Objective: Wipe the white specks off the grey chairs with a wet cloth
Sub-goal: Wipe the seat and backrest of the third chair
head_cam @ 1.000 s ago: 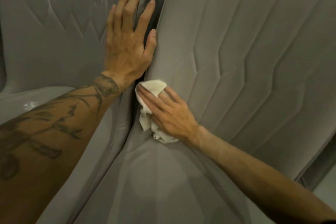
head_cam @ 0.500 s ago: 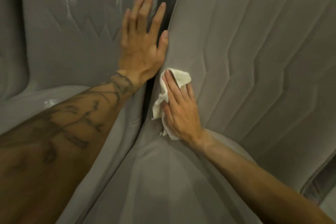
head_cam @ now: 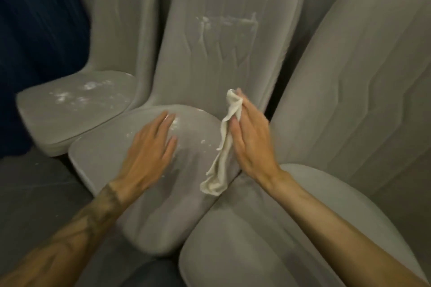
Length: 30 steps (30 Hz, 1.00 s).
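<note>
You've pulled back from the gap between backrests; three chairs showing now. Your right hand (head_cam: pixel 250 144) fingers are pinching the white cloth (head_cam: pixel 221 154), hanging over the middle chair's seat (head_cam: pixel 149 216) right edge. Left hand (head_cam: pixel 149 151) is lying flat, fingers spread, on that seat near white specks (head_cam: pixel 173 123). Left chair (head_cam: pixel 70 109) is also speckled.

Three grey chairs stand in a row, their upholstery stitched in long ribbed lines. The middle chair (head_cam: pixel 224 37) carries white streaks on its back and white specks on its seat. The chair to its left (head_cam: pixel 77 100) shows white smudges on the seat and a pale streak on the back; the chair to its right (head_cam: pixel 363 81) is plain grey. The cloth (head_cam: pixel 225 147) is off-white. A dark tattoo patterns the left forearm (head_cam: pixel 93 214). A dark blue pleated curtain (head_cam: pixel 39 30) hangs left of the chairs, above a dark grey floor (head_cam: pixel 35 189).
</note>
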Each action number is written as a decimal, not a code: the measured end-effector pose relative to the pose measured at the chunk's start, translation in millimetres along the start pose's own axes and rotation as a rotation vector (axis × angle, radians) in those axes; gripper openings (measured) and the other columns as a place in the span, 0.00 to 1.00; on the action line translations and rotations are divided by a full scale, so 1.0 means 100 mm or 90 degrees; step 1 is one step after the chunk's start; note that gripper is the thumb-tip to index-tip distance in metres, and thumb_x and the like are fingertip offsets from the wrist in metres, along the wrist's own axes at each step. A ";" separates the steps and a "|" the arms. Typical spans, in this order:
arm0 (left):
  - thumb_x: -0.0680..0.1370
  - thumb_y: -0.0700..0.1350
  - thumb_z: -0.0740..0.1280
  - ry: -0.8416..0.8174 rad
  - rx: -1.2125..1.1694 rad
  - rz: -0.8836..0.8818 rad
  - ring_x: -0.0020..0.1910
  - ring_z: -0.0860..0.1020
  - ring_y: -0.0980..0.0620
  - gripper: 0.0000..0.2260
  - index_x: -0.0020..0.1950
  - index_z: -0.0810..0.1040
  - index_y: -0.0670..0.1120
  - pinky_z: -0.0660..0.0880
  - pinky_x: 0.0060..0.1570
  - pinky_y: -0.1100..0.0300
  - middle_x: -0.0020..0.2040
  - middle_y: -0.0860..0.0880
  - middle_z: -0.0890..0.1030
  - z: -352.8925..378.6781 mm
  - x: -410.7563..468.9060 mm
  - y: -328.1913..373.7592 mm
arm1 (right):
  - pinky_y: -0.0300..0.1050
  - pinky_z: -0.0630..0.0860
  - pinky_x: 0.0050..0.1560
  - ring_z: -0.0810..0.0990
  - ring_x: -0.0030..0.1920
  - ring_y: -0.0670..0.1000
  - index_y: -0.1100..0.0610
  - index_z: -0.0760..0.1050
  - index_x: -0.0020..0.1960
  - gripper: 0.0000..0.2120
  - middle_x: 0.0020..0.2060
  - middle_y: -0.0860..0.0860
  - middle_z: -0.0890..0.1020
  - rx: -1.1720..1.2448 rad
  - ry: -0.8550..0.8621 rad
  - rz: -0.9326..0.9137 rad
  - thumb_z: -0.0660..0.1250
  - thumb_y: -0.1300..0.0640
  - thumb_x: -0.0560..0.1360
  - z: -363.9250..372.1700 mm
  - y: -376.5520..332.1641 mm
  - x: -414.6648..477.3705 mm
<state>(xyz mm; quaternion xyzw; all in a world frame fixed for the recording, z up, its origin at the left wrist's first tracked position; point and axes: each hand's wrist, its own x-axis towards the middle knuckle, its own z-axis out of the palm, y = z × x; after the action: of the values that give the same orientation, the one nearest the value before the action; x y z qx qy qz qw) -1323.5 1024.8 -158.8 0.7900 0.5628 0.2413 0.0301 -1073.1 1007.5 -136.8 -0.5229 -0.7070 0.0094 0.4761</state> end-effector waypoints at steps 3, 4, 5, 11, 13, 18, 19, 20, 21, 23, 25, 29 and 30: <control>0.87 0.52 0.57 -0.032 -0.017 -0.113 0.79 0.65 0.42 0.25 0.83 0.63 0.45 0.61 0.79 0.46 0.82 0.43 0.65 -0.02 -0.51 -0.46 | 0.54 0.57 0.83 0.59 0.83 0.51 0.60 0.59 0.82 0.24 0.82 0.53 0.61 0.002 -0.290 -0.021 0.56 0.55 0.88 0.54 -0.27 -0.36; 0.87 0.53 0.56 -0.035 -0.022 -0.133 0.79 0.66 0.42 0.25 0.82 0.63 0.44 0.61 0.79 0.46 0.81 0.43 0.65 -0.03 -0.62 -0.57 | 0.54 0.53 0.84 0.56 0.83 0.52 0.60 0.58 0.83 0.24 0.83 0.53 0.58 -0.030 -0.395 -0.040 0.54 0.54 0.88 0.73 -0.34 -0.53; 0.86 0.54 0.54 -0.037 -0.022 -0.144 0.79 0.66 0.42 0.26 0.82 0.64 0.43 0.61 0.80 0.46 0.81 0.42 0.66 -0.03 -0.71 -0.65 | 0.53 0.50 0.84 0.54 0.84 0.52 0.58 0.58 0.83 0.24 0.84 0.53 0.57 -0.075 -0.462 -0.059 0.52 0.52 0.89 0.89 -0.39 -0.68; 0.84 0.55 0.49 -0.021 -0.017 -0.160 0.77 0.70 0.41 0.29 0.79 0.68 0.40 0.63 0.79 0.46 0.77 0.39 0.71 0.14 -0.88 -0.99 | 0.52 0.51 0.84 0.63 0.81 0.52 0.54 0.65 0.81 0.28 0.80 0.50 0.67 -0.272 -0.427 -0.106 0.43 0.46 0.86 1.32 -0.53 -0.80; 0.83 0.58 0.46 -0.007 -0.037 -0.165 0.75 0.71 0.41 0.32 0.78 0.69 0.39 0.64 0.78 0.45 0.76 0.39 0.72 0.21 -0.89 -1.05 | 0.49 0.54 0.81 0.65 0.80 0.51 0.51 0.63 0.82 0.26 0.80 0.48 0.67 -0.237 -0.468 -0.042 0.45 0.45 0.87 1.35 -0.53 -0.81; 0.85 0.55 0.51 -0.006 -0.091 -0.175 0.75 0.70 0.41 0.27 0.79 0.68 0.40 0.63 0.78 0.46 0.76 0.40 0.71 0.24 -0.90 -1.09 | 0.50 0.63 0.76 0.69 0.77 0.58 0.55 0.62 0.82 0.25 0.81 0.52 0.66 -0.308 -0.487 0.076 0.50 0.49 0.87 1.26 -0.30 -0.55; 0.85 0.55 0.51 -0.010 -0.108 -0.176 0.75 0.70 0.41 0.28 0.79 0.67 0.40 0.63 0.78 0.47 0.77 0.41 0.71 0.22 -0.90 -1.10 | 0.51 0.65 0.76 0.69 0.77 0.59 0.58 0.64 0.80 0.25 0.80 0.55 0.66 -0.337 -0.485 0.109 0.48 0.49 0.87 1.18 -0.21 -0.46; 0.86 0.55 0.50 -0.010 -0.124 -0.175 0.75 0.70 0.42 0.27 0.80 0.66 0.41 0.62 0.79 0.48 0.77 0.42 0.70 0.19 -0.89 -1.12 | 0.53 0.66 0.76 0.67 0.78 0.59 0.60 0.67 0.78 0.28 0.80 0.57 0.66 -0.364 -0.499 0.141 0.44 0.47 0.86 1.10 -0.13 -0.36; 0.87 0.55 0.50 -0.011 -0.140 -0.171 0.75 0.69 0.43 0.26 0.80 0.65 0.42 0.62 0.78 0.48 0.78 0.42 0.70 0.17 -0.86 -1.16 | 0.55 0.67 0.75 0.65 0.79 0.59 0.62 0.70 0.75 0.31 0.79 0.59 0.66 -0.385 -0.524 0.172 0.41 0.46 0.86 1.03 -0.05 -0.29; 0.87 0.55 0.50 -0.016 -0.154 -0.160 0.74 0.70 0.43 0.25 0.80 0.66 0.43 0.64 0.77 0.47 0.76 0.43 0.71 0.11 -0.80 -1.26 | 0.58 0.70 0.73 0.62 0.79 0.61 0.65 0.70 0.73 0.25 0.77 0.62 0.65 -0.390 -0.535 0.242 0.46 0.50 0.87 0.98 0.05 -0.22; 0.87 0.53 0.51 -0.022 -0.127 -0.153 0.73 0.71 0.42 0.24 0.78 0.68 0.42 0.65 0.76 0.45 0.75 0.41 0.72 0.06 -0.69 -1.40 | 0.57 0.63 0.78 0.58 0.81 0.62 0.66 0.63 0.78 0.25 0.80 0.64 0.61 -0.391 -0.509 0.230 0.49 0.52 0.88 1.09 0.05 -0.24; 0.87 0.49 0.56 -0.034 -0.048 -0.173 0.71 0.72 0.38 0.20 0.74 0.71 0.39 0.66 0.75 0.40 0.73 0.37 0.73 -0.06 -0.29 -1.71 | 0.51 0.51 0.82 0.55 0.84 0.58 0.59 0.53 0.84 0.34 0.84 0.57 0.56 -0.332 -0.471 0.140 0.40 0.43 0.84 1.38 -0.30 -0.62; 0.87 0.48 0.57 -0.028 -0.029 -0.178 0.69 0.73 0.36 0.19 0.72 0.73 0.38 0.67 0.73 0.40 0.71 0.36 0.75 -0.06 -0.17 -1.79 | 0.50 0.52 0.82 0.56 0.83 0.57 0.58 0.53 0.84 0.34 0.84 0.56 0.56 -0.313 -0.487 0.126 0.38 0.42 0.83 1.40 -0.31 -0.67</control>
<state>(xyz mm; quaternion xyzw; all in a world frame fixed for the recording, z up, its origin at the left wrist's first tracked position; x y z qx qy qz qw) -1487.2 1073.7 -216.2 0.7081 0.6610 0.2302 0.0933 -1191.1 1011.2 -242.1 -0.6443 -0.7597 0.0787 0.0401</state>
